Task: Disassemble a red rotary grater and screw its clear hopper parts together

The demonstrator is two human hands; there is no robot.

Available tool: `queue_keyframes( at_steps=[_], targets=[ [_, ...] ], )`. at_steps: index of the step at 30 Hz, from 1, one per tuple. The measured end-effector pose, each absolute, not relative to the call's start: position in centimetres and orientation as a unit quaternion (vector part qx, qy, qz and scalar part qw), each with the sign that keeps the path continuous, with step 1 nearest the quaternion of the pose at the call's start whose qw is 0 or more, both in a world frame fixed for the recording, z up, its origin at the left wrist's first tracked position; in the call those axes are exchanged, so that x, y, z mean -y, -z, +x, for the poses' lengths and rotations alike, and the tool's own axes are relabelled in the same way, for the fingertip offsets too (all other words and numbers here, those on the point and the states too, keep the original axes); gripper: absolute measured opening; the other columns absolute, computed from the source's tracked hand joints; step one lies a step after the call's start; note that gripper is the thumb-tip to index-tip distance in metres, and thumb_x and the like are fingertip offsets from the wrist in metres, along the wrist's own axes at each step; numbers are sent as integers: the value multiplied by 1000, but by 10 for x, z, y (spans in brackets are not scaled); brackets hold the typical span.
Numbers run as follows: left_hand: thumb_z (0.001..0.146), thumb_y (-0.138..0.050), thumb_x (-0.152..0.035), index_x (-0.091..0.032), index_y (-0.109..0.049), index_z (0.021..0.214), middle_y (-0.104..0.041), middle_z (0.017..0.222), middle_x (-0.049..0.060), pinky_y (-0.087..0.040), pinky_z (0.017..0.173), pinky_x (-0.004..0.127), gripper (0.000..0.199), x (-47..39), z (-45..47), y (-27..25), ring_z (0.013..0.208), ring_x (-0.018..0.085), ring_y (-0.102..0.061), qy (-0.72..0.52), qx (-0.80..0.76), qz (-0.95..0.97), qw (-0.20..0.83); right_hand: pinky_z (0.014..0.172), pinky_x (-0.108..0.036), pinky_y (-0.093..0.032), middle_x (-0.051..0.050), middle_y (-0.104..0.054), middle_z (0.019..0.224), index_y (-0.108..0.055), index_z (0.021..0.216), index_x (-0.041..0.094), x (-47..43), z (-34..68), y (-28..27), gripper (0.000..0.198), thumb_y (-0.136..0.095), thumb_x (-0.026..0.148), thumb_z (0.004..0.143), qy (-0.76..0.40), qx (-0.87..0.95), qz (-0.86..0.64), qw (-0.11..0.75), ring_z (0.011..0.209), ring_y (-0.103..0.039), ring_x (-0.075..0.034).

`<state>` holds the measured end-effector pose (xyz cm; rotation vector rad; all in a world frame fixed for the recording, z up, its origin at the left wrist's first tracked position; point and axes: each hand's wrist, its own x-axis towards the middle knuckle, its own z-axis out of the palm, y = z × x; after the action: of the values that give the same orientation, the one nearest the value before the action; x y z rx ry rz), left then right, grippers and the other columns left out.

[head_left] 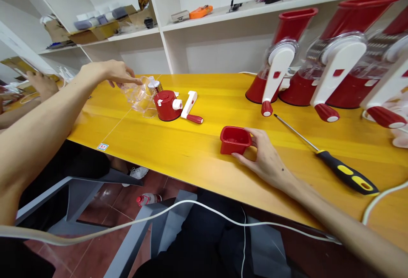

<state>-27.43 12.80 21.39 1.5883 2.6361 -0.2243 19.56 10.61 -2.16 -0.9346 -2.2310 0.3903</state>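
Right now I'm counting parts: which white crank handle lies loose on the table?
The white crank handle lying flat beside the small red base; the others are mounted on the assembled red graters.

Black-and-yellow screwdriver [334,163] lying on yellow table [197,150], near white cable [382,197]. Three assembled red graters [321,57] lined up along the back right. Orange tool [200,11] and cardboard boxes [95,31] resting on white shelves [223,14] behind.

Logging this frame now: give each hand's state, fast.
Left hand: fingers touching the clear plastic housing, grip unclear.
Right hand: closed around the small red plastic cup.
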Motion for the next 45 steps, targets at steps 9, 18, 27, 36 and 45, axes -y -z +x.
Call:
queue_keyframes(
  at_steps=[9,18,27,36,45],
  targets=[
    [75,-78,-66,-6,-70,116,-65,63,-1,-48,103,52,74,-120,-271,-213,91,20,-64,46,-862,500,65,110,-41,-61,-15,-50,132,-42,141,13,-106,196,23,74,-56,57,83,-154,855,-366,335,121,-58,-12],
    [84,-68,-69,-8,-71,117,-61,58,-4,-46,101,38,69,-116,-280,-210,72,12,-51,16,-846,532,3,112,-41,-59,-17,-49,133,-42,141,11,-107,196,22,76,-57,58,83,-159,854,-366,333,122,-58,-13],
    [98,-60,-50,-21,-56,140,-66,134,8,-53,92,37,51,-83,-279,-157,96,14,-60,-246,-779,556,155,110,-41,-60,-15,-50,131,-44,140,13,-106,196,22,74,-59,58,82,-151,853,-368,338,123,-58,-14],
    [107,-39,-48,-9,-57,140,-57,149,13,-35,123,48,54,-91,-287,-130,133,23,-54,-248,-757,604,-2,108,-38,-61,-16,-51,131,-45,139,11,-106,195,23,75,-58,58,82,-136,856,-358,348,119,-59,-11],
    [100,-41,-64,-18,-60,138,-63,143,10,-46,116,43,62,-64,-283,-102,133,24,-60,-240,-633,714,-180,108,-39,-61,-15,-50,132,-44,140,12,-107,195,26,74,-57,57,83,-137,855,-357,349,122,-60,-12]
  ],
)
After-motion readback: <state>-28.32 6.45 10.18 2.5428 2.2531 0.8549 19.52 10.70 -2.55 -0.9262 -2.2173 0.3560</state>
